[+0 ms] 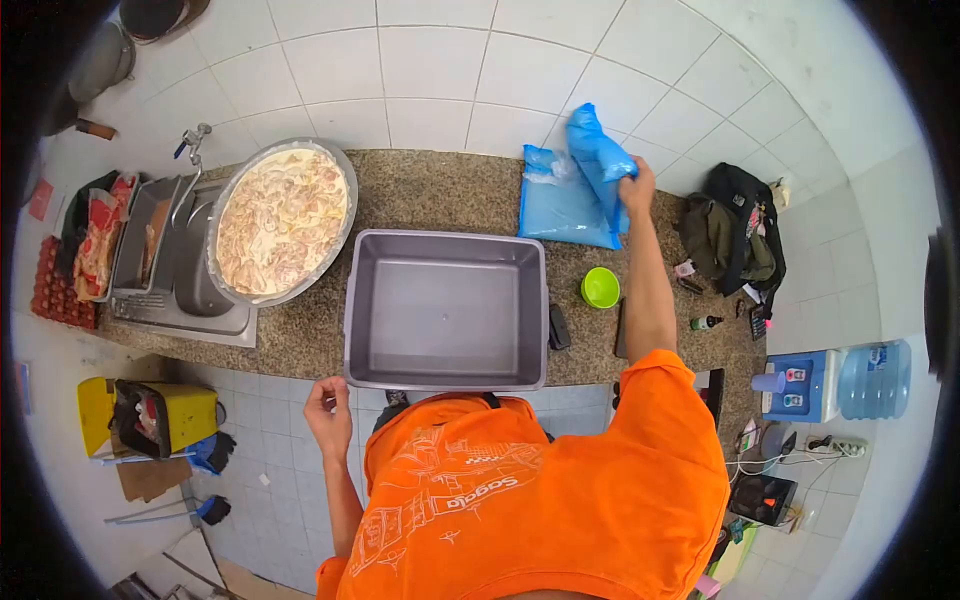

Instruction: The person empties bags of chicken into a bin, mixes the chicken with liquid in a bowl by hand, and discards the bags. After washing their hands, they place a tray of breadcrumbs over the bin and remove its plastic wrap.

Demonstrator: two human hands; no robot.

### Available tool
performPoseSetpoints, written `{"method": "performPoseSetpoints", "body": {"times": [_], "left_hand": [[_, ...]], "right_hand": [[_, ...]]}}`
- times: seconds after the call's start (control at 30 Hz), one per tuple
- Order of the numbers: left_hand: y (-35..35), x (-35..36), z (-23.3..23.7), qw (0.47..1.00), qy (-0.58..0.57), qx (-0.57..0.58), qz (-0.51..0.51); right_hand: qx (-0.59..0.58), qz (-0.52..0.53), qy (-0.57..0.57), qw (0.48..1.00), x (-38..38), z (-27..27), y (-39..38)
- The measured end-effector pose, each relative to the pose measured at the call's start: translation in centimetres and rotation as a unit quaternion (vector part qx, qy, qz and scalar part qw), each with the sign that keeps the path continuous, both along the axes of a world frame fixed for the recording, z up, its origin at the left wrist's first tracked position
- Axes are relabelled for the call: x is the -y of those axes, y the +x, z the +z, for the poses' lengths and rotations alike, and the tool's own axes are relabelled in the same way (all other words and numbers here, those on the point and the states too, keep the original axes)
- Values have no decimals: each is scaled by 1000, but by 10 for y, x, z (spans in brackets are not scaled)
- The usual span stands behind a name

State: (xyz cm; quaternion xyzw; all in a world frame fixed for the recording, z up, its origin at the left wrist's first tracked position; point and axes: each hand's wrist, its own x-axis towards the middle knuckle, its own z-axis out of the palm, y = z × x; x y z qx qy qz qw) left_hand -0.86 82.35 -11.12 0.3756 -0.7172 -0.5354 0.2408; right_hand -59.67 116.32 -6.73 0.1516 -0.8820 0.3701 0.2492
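- Far L: red egg trays point(55, 290) stacked at the counter's end, printed snack packets point(100, 240) beside them; print too small to read.
- Steel sink point(195, 270) w/ tap point(192, 145); big round metal pan point(352, 205) of pale creamy mix sits partly over it.
- Floor below: yellow box point(150, 415) on white tile.
- Left hand point(328, 405) hangs below the counter edge, near the tub's front L corner; fingers loosely curled, nothing in them.
- Grey plastic tub point(445, 315), rectangular, mid-counter, right in front of the person.
- Orange shirt point(540, 500): white line drawing + a word that seems to read "Sagola", upside down from here, not sure.
- Speckled brown granite counter point(440, 190); white square wall tiles point(430, 70) behind.
- Stack of blue plastic bags point(560, 215) lies flat at the back of the counter, R of the tub.
- Green cup point(600, 288) just R of the tub.
- Right hand point(636, 186) is up over the stack's R edge, fingers pinched tight on one blue bag point(598, 150) that stands above the stack.
- Dark backpack point(735, 225) at the counter's R end.
- Far R: water dispenser point(800, 385) w/ blue jug point(873, 378); jug label unreadable.
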Motion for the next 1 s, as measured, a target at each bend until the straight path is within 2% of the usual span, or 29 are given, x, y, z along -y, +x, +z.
{"method": "performPoseSetpoints", "body": {"times": [0.07,0.1,0.17,0.37,0.43,0.5,0.53,0.63,0.7,0.73,0.8,0.83,0.9,0.93,0.97,1.0], "left_hand": [[-9,4,11,1000,6,1,-10],[-14,6,16,1000,8,-2,-10],[-21,11,22,999,15,-6,-40],[-53,14,16,992,44,-56,-105],[-71,12,20,989,64,-47,-123],[-93,4,36,969,118,-68,-206],[-106,0,46,964,109,-73,-231],[-148,-6,70,950,81,-120,-276],[-173,-8,91,934,92,-219,-267],[-186,-6,95,937,92,-213,-263],[-202,-2,99,874,177,-337,-301],[-202,5,95,875,175,-333,-303],[-201,16,81,857,282,-207,-378],[-202,12,77,889,264,-187,-326],[-200,9,76,887,263,-183,-332],[-197,6,75,905,264,-182,-280]], "right_hand": [[3,25,-70,997,-23,18,-12],[0,25,-68,997,-30,25,-13],[33,94,-226,969,-41,52,0],[16,197,-241,950,-43,145,88],[49,209,-213,953,-43,170,125],[37,235,-225,945,-32,185,165],[29,260,-236,936,-24,186,182],[28,323,-263,909,-6,173,220],[76,300,-259,915,3,143,233],[84,319,-279,902,9,122,238],[98,320,-299,893,18,65,251],[103,304,-299,899,26,42,260],[217,235,-354,879,57,19,282],[264,213,-372,864,68,8,286],[310,190,-388,847,80,5,291],[308,185,-393,846,86,5,297]]}}
